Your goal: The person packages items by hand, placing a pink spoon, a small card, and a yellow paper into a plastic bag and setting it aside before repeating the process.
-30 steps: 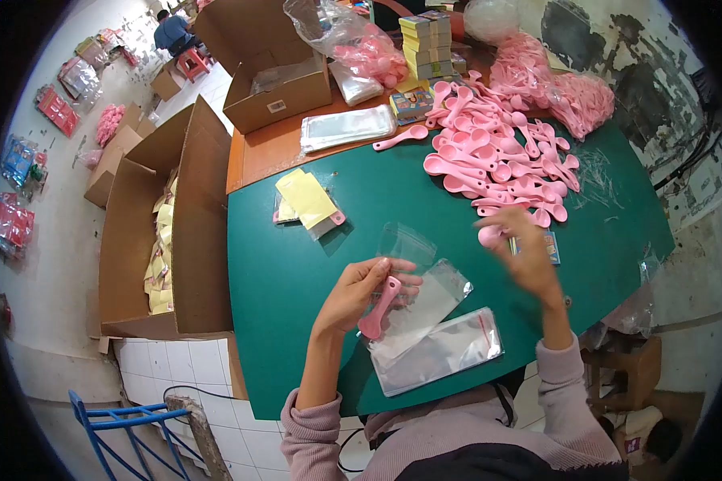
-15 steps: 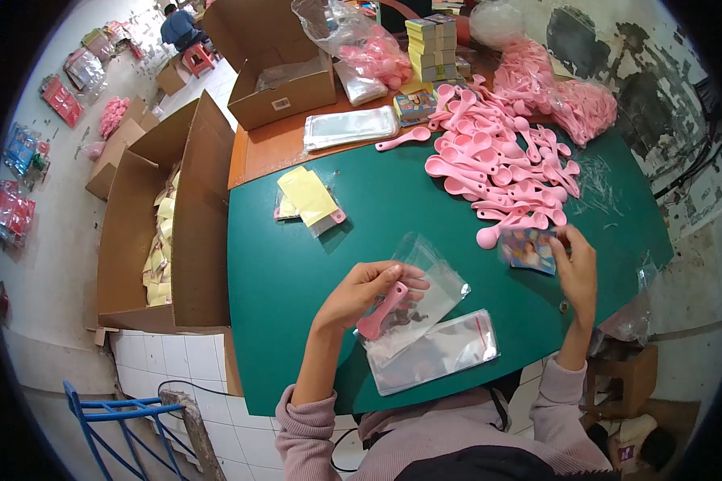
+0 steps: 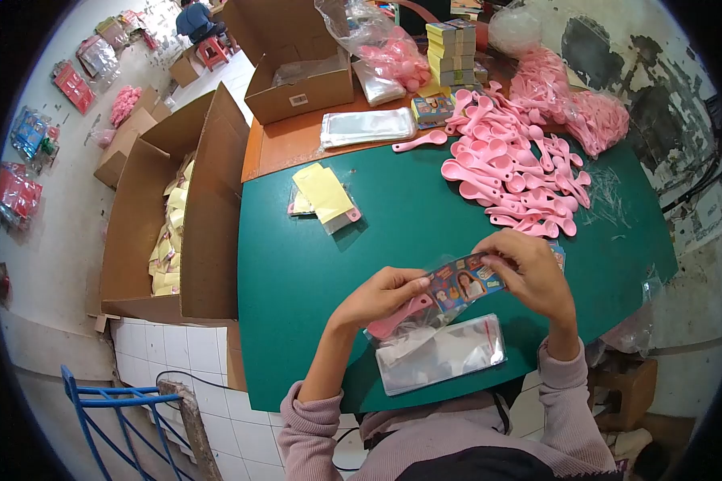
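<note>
My left hand [image 3: 379, 298] is closed on a clear plastic bag [image 3: 413, 341], thumb on top, with a pink measuring spoon [image 3: 395, 319] at the bag. The spoon's handle, with a hole at its end, points up toward the fingers. In my right hand [image 3: 533, 272] is a colourful printed card [image 3: 465, 283], pinched at its right end. The card's left end overlaps the bag's mouth beside my left thumb. Just below lies a stack of clear bags [image 3: 445, 357]. Beyond my right hand, another card [image 3: 559, 255] is partly hidden.
A heap of pink spoons [image 3: 509, 164] covers the far right of the green table [image 3: 297, 280]. Filled packets with yellow backs [image 3: 325, 195] lie at left. Beside the table stands a large carton [image 3: 212, 208] holding similar packets. Card stacks [image 3: 451, 52] and more bags [image 3: 369, 127] sit behind.
My right hand has brought the card left from beside the spoon heap to the bag's mouth. My left hand still grips the bag, and the view has shifted slightly.
</note>
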`<move>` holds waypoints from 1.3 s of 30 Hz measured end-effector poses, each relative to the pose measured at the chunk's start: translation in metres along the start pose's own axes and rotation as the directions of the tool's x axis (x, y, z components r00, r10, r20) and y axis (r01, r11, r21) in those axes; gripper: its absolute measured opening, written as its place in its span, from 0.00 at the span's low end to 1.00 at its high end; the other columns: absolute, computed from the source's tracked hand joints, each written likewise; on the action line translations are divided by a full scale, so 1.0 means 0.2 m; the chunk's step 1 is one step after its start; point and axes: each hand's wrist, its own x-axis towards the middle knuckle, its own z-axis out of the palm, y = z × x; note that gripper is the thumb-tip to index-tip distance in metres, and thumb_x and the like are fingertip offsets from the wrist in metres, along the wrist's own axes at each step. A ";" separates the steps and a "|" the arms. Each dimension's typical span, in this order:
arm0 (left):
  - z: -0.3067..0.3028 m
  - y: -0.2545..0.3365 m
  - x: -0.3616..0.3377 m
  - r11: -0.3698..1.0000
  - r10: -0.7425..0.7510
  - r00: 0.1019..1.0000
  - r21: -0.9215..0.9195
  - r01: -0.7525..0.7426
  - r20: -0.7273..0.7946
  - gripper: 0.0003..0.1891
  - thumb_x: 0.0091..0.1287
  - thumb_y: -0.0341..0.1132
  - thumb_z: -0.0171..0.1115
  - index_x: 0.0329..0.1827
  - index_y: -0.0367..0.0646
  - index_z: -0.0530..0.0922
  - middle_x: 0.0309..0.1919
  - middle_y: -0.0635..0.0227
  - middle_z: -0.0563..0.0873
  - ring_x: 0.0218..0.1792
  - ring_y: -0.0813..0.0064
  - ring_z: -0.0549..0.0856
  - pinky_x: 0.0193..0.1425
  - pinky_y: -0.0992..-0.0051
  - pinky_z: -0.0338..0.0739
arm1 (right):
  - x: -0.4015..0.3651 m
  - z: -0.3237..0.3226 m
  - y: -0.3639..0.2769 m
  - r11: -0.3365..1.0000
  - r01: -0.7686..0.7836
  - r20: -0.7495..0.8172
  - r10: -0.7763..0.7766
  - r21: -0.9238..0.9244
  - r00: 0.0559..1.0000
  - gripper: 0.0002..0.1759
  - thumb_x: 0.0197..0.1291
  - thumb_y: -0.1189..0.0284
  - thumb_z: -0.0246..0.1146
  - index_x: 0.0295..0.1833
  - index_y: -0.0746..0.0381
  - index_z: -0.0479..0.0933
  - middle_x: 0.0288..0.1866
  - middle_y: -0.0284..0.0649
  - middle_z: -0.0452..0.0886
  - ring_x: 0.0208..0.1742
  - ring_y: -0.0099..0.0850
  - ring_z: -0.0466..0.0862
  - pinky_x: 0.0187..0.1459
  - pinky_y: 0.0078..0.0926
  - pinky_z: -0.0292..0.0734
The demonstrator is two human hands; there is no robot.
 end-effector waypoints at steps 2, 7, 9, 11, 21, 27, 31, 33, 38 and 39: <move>0.02 0.02 0.00 0.999 -0.035 0.999 0.017 0.035 0.018 0.18 0.71 0.41 0.48 0.42 0.32 0.78 0.31 0.72 0.80 0.32 0.87 0.73 0.37 0.84 0.71 | 0.03 0.02 0.02 0.997 0.066 0.130 -0.069 0.028 0.989 0.06 0.52 0.77 0.59 0.37 0.67 0.74 0.29 0.43 0.76 0.30 0.36 0.78 0.32 0.27 0.71; 0.00 0.00 0.01 1.000 -0.022 0.996 0.017 0.021 0.088 0.17 0.70 0.39 0.49 0.50 0.32 0.75 0.33 0.71 0.79 0.34 0.86 0.73 0.38 0.84 0.71 | 0.10 0.11 0.05 0.984 0.015 0.319 -0.072 0.179 0.945 0.07 0.53 0.75 0.61 0.36 0.67 0.73 0.29 0.42 0.77 0.30 0.33 0.79 0.31 0.25 0.72; 0.03 0.02 0.00 1.000 0.014 1.000 -0.026 -0.014 0.009 0.19 0.69 0.38 0.50 0.60 0.36 0.69 0.37 0.69 0.80 0.36 0.86 0.73 0.40 0.83 0.72 | 0.13 0.14 0.09 0.972 -0.029 0.429 -0.077 0.235 0.900 0.07 0.54 0.74 0.61 0.36 0.66 0.73 0.29 0.40 0.78 0.30 0.30 0.79 0.31 0.25 0.72; 0.02 0.03 0.00 0.999 -0.011 1.000 -0.039 0.012 0.010 0.21 0.69 0.37 0.50 0.63 0.37 0.65 0.41 0.68 0.79 0.38 0.85 0.74 0.43 0.82 0.72 | 0.17 0.17 0.16 0.886 -0.111 0.548 -0.176 0.449 0.818 0.07 0.57 0.72 0.60 0.37 0.65 0.73 0.30 0.35 0.78 0.29 0.23 0.79 0.29 0.22 0.72; -0.02 0.01 -0.01 1.000 -0.005 0.999 0.018 0.006 -0.051 0.24 0.69 0.37 0.50 0.66 0.38 0.62 0.40 0.65 0.81 0.38 0.84 0.74 0.44 0.81 0.72 | 0.14 0.26 0.23 0.747 -0.228 0.499 -0.157 0.624 0.852 0.07 0.59 0.73 0.59 0.38 0.67 0.74 0.30 0.32 0.76 0.26 0.18 0.75 0.30 0.14 0.72; -0.02 0.03 -0.02 0.995 -0.077 0.995 0.055 0.080 -0.059 0.23 0.69 0.35 0.49 0.65 0.37 0.63 0.36 0.65 0.81 0.36 0.83 0.74 0.43 0.80 0.72 | 0.13 0.22 0.20 0.704 -0.361 0.526 -0.021 0.612 0.850 0.08 0.60 0.73 0.58 0.40 0.67 0.75 0.29 0.33 0.77 0.29 0.17 0.76 0.30 0.14 0.71; -0.01 -0.01 -0.01 0.997 -0.053 0.995 0.054 0.057 -0.079 0.23 0.69 0.35 0.49 0.65 0.38 0.63 0.34 0.67 0.81 0.35 0.83 0.74 0.42 0.80 0.72 | 0.12 0.21 0.21 0.674 -0.325 0.507 -0.084 0.663 0.858 0.08 0.60 0.75 0.57 0.43 0.68 0.75 0.29 0.35 0.78 0.28 0.18 0.75 0.30 0.15 0.71; -0.02 -0.03 -0.01 0.996 0.018 0.997 0.090 -0.010 -0.081 0.22 0.69 0.35 0.49 0.65 0.39 0.63 0.34 0.68 0.81 0.34 0.84 0.74 0.42 0.80 0.72 | 0.11 0.21 0.22 0.651 -0.319 0.503 -0.113 0.689 0.857 0.08 0.60 0.76 0.57 0.43 0.68 0.75 0.30 0.35 0.78 0.29 0.18 0.75 0.30 0.16 0.71; -0.01 -0.06 0.00 0.985 -0.034 0.994 0.163 0.050 -0.100 0.27 0.68 0.39 0.52 0.68 0.40 0.58 0.30 0.63 0.81 0.31 0.81 0.74 0.38 0.77 0.72 | 0.10 0.25 0.21 0.814 -0.219 0.465 -0.070 0.538 0.883 0.10 0.56 0.73 0.61 0.42 0.67 0.76 0.30 0.34 0.79 0.31 0.19 0.77 0.32 0.18 0.74; -0.01 -0.07 0.00 0.967 -0.022 0.992 0.250 0.052 -0.122 0.30 0.67 0.41 0.53 0.69 0.40 0.55 0.29 0.60 0.80 0.29 0.78 0.75 0.37 0.76 0.72 | 0.10 0.26 0.21 0.847 -0.192 0.504 -0.101 0.496 0.858 0.11 0.54 0.72 0.62 0.42 0.66 0.76 0.30 0.35 0.79 0.31 0.20 0.77 0.33 0.18 0.74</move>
